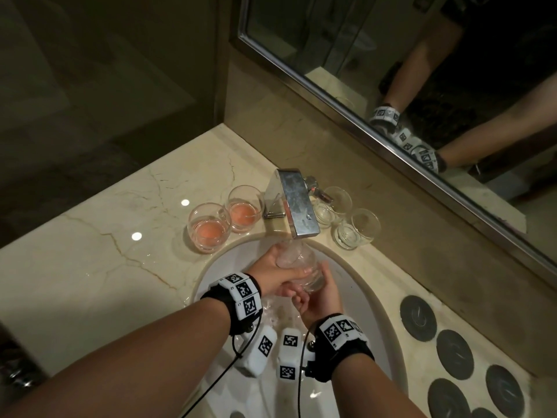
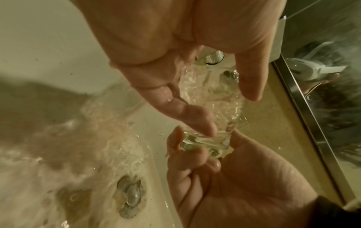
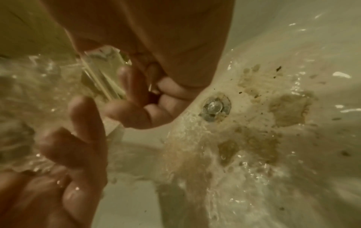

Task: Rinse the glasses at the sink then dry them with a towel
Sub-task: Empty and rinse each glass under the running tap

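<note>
While water runs, glass (image 1: 301, 267) tilted under tap (image 1: 297, 206) over sink (image 1: 370, 297): left hand (image 1: 272, 274) wraps wall, right hand (image 1: 319, 297) pinches base. Wet, slippery, fragile; thick base safest hold.

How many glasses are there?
5. Two with pink drink stand left of the tap, two empty ones right of it, and one glass is in both hands under the water.

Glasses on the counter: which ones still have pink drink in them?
The two glasses left of the faucet: and. The two on its right are clear and empty.
</note>
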Available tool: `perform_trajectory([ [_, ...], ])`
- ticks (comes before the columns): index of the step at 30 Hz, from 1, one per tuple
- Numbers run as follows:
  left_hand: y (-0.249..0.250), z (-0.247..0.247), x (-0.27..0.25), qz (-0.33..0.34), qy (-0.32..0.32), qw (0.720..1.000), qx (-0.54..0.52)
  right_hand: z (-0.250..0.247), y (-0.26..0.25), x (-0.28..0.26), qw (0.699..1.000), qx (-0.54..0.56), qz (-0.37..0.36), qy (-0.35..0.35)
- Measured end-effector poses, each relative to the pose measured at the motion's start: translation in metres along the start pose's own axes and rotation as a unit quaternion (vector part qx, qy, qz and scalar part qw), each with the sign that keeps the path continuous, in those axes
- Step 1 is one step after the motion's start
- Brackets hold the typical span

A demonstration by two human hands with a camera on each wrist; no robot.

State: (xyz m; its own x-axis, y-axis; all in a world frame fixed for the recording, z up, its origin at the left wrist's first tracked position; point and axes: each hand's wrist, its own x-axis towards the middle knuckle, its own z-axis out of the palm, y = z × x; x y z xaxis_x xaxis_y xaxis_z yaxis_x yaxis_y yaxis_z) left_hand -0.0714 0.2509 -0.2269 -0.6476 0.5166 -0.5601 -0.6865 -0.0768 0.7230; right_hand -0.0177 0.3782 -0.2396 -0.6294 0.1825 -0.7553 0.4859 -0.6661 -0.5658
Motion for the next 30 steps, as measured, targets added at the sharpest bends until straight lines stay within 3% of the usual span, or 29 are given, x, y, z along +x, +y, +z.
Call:
perform_trajectory([
  [6, -0.0028, -0.0011, 0.0019, 0.011, 0.019, 1.0, 0.005, 0.0046, -0.0038, -0.0061, 1.0, 0.013, 0.002, -0.02],
  [12, 0.0005, -0.0017, 0.0017, 0.018, 0.017, 0.999, 0.024, -0.0012, -0.0019, 0.0022, 0.998, -0.052, -0.007, 0.042],
  [17, -0.0057, -0.0017, 0.0022, 0.029, 0.035, 0.999, 0.013, 0.0011, -0.0065, -0.0021, 1.0, -0.007, 0.002, 0.005],
  [22, -0.0042, -0.0019, 0.0016, 0.027, 0.032, 0.999, 0.028, -0.0038, -0.0032, -0.0013, 0.996, -0.081, -0.015, 0.025],
  [27, -0.0052, -0.0006, 0.0018, 0.029, 0.039, 0.999, 0.019, -0.0012, -0.0043, 0.0009, 0.999, -0.017, -0.003, 0.04],
  [30, -0.0046, 0.0006, 0.0017, 0.03, 0.032, 0.999, 0.031, -0.0029, -0.0055, -0.0003, 0.998, -0.056, -0.032, 0.022],
])
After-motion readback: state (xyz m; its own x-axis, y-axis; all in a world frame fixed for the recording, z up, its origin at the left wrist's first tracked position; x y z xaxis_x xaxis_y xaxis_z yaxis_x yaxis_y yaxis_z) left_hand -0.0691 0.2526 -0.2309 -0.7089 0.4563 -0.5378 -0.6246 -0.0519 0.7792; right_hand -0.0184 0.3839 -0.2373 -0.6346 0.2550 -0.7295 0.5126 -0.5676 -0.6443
